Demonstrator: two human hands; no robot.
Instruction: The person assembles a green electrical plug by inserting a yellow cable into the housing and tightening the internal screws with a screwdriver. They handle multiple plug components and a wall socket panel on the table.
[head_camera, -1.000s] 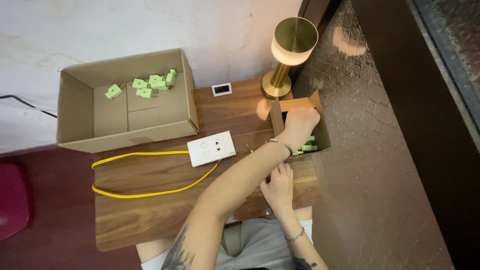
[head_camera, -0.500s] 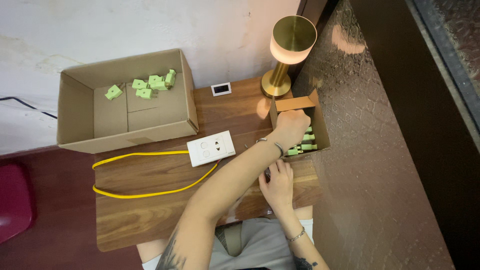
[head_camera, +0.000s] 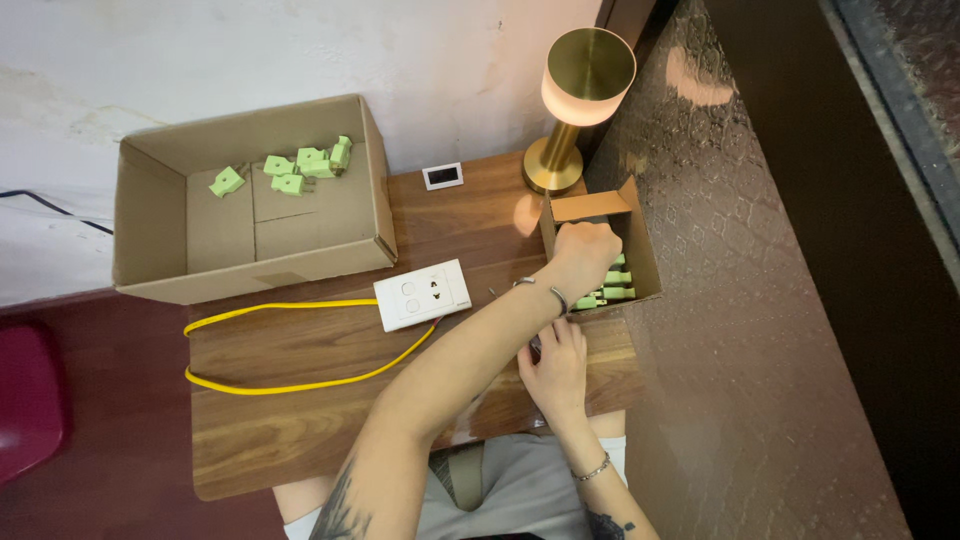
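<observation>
At the far left of the counter (head_camera: 300, 440) sits a large open cardboard box (head_camera: 160, 260), with a handful of loose green plugs (head_camera: 290, 172) scattered on its floor toward the back wall; these lie well apart from both hands. Just right of it, near the middle of the counter, lies a white socket block (head_camera: 423, 294), its long axis running left to right, with a yellow cable (head_camera: 290, 385) looping away from it toward the left edge; behind it lies a small white-framed plate (head_camera: 443, 176), and further right stands a brass lamp (head_camera: 578, 110). The left hand (head_camera: 583, 252) reaches across the body, over the right one, into the small cardboard box (head_camera: 643, 240) at the right edge of the counter; its grip is curled down among the green plugs in that box (head_camera: 612, 285), which lie directly beneath and just to the right of the knuckles, long axes pointing roughly left to right; whether the fingers are clamped on one I cannot tell, since the back of the hand hides them. The right hand (head_camera: 556, 368) rests nearer the body, just below the small box, fingers drawn together on something small and dark that is too hidden to name; the left hand is plainly the nearer one to the boxed plugs.
</observation>
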